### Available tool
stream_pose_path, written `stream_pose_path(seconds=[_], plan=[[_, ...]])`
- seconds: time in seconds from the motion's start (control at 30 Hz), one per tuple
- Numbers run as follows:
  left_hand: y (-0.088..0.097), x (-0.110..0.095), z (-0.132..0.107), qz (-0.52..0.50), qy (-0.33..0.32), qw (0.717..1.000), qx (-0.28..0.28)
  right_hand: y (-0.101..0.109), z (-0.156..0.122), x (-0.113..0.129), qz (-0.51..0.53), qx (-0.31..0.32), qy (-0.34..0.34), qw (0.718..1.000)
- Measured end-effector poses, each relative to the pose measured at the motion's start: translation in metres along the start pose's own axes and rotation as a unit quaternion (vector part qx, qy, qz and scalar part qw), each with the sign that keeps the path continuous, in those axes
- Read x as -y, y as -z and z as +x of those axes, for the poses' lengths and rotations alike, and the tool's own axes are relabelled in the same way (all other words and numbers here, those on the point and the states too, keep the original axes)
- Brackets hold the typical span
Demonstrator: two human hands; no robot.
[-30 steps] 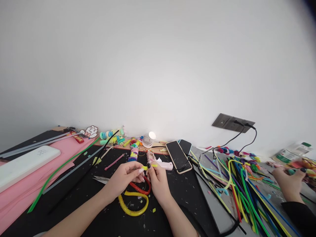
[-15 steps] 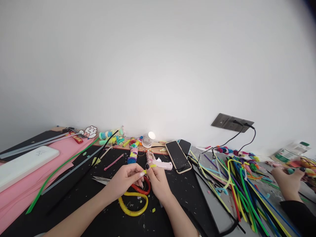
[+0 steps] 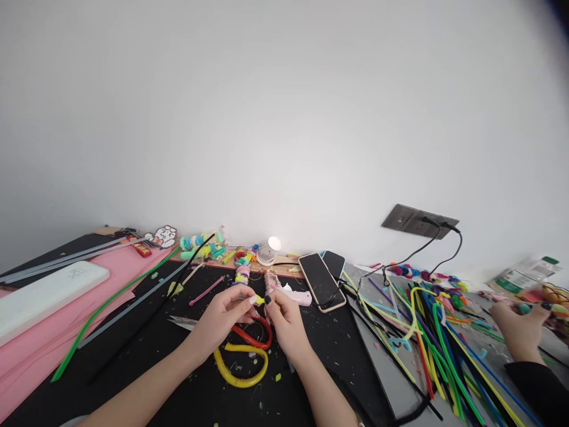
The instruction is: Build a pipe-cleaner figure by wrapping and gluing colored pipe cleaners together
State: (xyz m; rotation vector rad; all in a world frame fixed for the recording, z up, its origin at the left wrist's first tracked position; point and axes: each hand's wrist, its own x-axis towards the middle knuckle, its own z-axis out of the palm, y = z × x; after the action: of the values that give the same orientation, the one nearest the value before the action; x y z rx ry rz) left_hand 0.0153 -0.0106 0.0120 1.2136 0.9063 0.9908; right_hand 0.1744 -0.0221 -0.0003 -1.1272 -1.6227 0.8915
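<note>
My left hand [image 3: 222,320] and my right hand [image 3: 284,320] meet over the black mat [image 3: 146,356], fingertips pinched together on a short yellow pipe-cleaner piece [image 3: 260,300]. Just below the hands lie a curved yellow tube [image 3: 240,370] and a red one [image 3: 255,338]. A pink glue gun [image 3: 296,295] lies just beyond my right hand. Scissors [image 3: 182,322] rest left of my left hand.
A heap of coloured pipe cleaners [image 3: 435,338] covers the grey board on the right, where another person's hand [image 3: 520,332] works. Two phones [image 3: 322,279], a stack of coloured rings [image 3: 242,274], a white case [image 3: 44,296], pink paper [image 3: 26,356] and a wall socket with cables [image 3: 420,220] are around.
The yellow piece looks shorter and more tucked between my fingertips; my hands have closed in on each other slightly. The other person's hand stays at the right edge.
</note>
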Motion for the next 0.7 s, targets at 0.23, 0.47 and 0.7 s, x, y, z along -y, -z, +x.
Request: stream_pose_path(seconds=[0.23,0.47,0.7], plan=[[-0.0006,0.0031,0.0000,-0.119,0.039,0.992,-0.001,-0.0007,0.0001,0.0015,-0.084,-0.038,0.038,0.995],[-0.0005,0.0077,0.0007,-0.190,0.068,0.979,0.033,-0.0017,0.0001,0.0001,-0.111,-0.054,0.041,0.991],[0.0013,0.0054,0.0003,-0.104,0.037,0.994,0.012,-0.0042,-0.0017,0.0022,-0.121,-0.019,0.045,0.991]])
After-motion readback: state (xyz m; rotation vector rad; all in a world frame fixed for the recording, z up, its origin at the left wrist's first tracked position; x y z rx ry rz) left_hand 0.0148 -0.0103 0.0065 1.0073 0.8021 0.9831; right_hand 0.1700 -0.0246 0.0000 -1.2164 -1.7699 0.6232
